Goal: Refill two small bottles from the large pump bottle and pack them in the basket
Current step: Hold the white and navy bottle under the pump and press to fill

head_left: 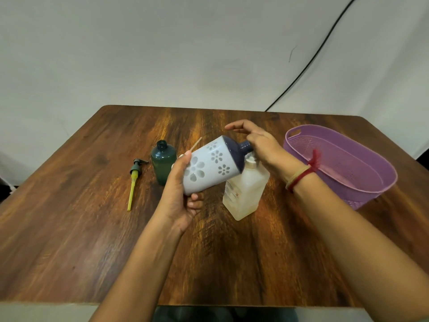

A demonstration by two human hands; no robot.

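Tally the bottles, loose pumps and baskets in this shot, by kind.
Bottles: 3, green bottle, flowered white bottle, clear bottle
Loose pumps: 1, yellow-tubed pump
Baskets: 1, purple basket
Total: 5

Left of the grip are set a round bottle [162, 166], then a pump [134, 182]; right, a square bottle [246, 194], then a basket [348, 147].
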